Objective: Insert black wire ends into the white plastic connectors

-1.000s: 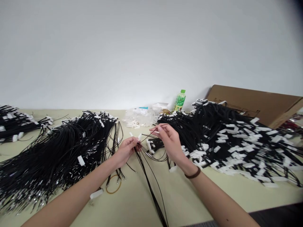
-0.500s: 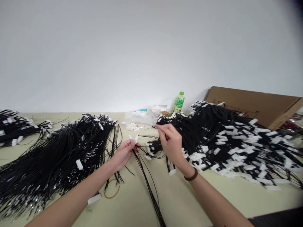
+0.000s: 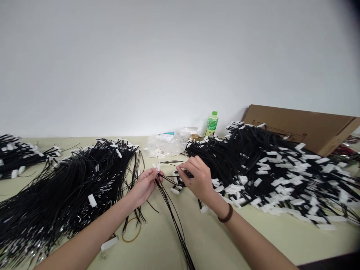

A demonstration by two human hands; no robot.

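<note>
My left hand (image 3: 146, 184) is closed around a thin bundle of black wires (image 3: 172, 216) that trails toward me over the table, with small white connectors (image 3: 158, 166) sticking up at its fingertips. My right hand (image 3: 197, 177) pinches the end of a single black wire (image 3: 171, 163) just right of the left hand, at the near edge of the right pile. A brown band sits on the right wrist.
A big heap of black wires with white connectors (image 3: 270, 168) fills the right; another heap (image 3: 70, 183) fills the left, a smaller one (image 3: 17, 155) far left. A bag of white connectors (image 3: 165, 143), a green bottle (image 3: 211, 124), a cardboard box (image 3: 303, 125) and a rubber band (image 3: 131, 231) lie around.
My right hand came down from a raised position and moved left toward the left hand, bringing a wire end with it. The left hand stayed in place holding its bundle.
</note>
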